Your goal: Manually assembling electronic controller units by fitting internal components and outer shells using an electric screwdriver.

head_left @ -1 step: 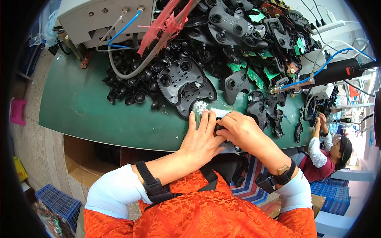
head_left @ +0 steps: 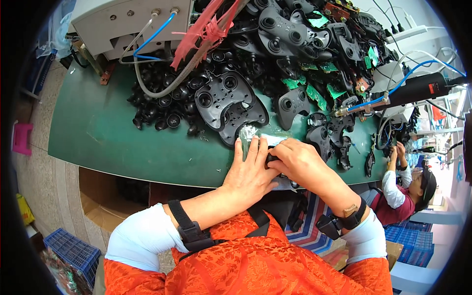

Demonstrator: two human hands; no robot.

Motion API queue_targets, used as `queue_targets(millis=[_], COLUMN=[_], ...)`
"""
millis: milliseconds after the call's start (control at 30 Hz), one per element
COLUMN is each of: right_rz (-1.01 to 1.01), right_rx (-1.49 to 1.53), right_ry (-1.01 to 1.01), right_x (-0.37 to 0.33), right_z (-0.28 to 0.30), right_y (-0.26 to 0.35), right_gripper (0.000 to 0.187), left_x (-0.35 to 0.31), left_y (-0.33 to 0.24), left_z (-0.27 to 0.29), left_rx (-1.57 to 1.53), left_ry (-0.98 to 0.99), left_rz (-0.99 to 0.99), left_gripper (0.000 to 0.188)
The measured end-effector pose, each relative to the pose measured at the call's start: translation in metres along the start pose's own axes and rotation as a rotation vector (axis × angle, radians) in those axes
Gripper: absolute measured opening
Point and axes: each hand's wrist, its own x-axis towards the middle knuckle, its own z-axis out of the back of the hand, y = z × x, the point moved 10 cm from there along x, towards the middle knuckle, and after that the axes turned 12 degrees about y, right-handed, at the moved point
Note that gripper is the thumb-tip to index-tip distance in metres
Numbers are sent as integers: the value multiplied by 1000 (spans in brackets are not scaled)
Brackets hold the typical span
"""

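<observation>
My left hand [head_left: 248, 169] lies at the front edge of the green table, fingers stretched out and slightly spread. Its fingertips touch a shiny clear plastic wrap [head_left: 248, 132] and a white strip [head_left: 272, 140]. Close against it, my right hand [head_left: 299, 156] is closed with the fingertips on a small black part [head_left: 270, 158]; most of that part is hidden by the fingers, so its kind is unclear. Just beyond my fingertips sit two black game controller shells, the upper shell [head_left: 227, 98] overlapping the lower shell [head_left: 241, 120].
A heap of black thumbstick caps [head_left: 169, 105] and a pile of controller shells [head_left: 290, 37] with green circuit boards [head_left: 315, 97] cover the far side. A black electric screwdriver [head_left: 413, 91] hangs at right. A grey machine [head_left: 128, 24] stands far left. A co-worker [head_left: 400, 191] works at right.
</observation>
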Motion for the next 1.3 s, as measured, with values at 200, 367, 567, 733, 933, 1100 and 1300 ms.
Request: queue_targets(millis=[200, 367, 567, 733, 933, 1100, 1300], right_rz=[-27, 6, -27, -66, -91, -89, -83], right_rx=[24, 24, -27, -28, 92, 188, 140], right_ry=[-16, -63, -46, -79, -59, -14, -72], right_x=[-1, -3, 4, 2, -4, -4, -5], right_z=[0, -4, -4, -5, -5, -3, -3], right_y=[-8, -7, -3, 0, -11, -13, -11], right_gripper=[22, 22, 22, 22, 19, 17, 17], left_x=[0, 0, 0, -1, -1, -2, 1], left_y=[-1, 0, 2, 1, 0, 0, 1], left_z=[4, 4, 4, 1, 3, 6, 3], left_rx=[4, -28, -39, -54, -48, -61, -51], left_ry=[-55, -44, -49, -60, -76, -100, -56], left_rz=[-4, -10, -9, -8, -7, -20, -21], left_gripper=[46, 44, 42, 43, 42, 44, 46])
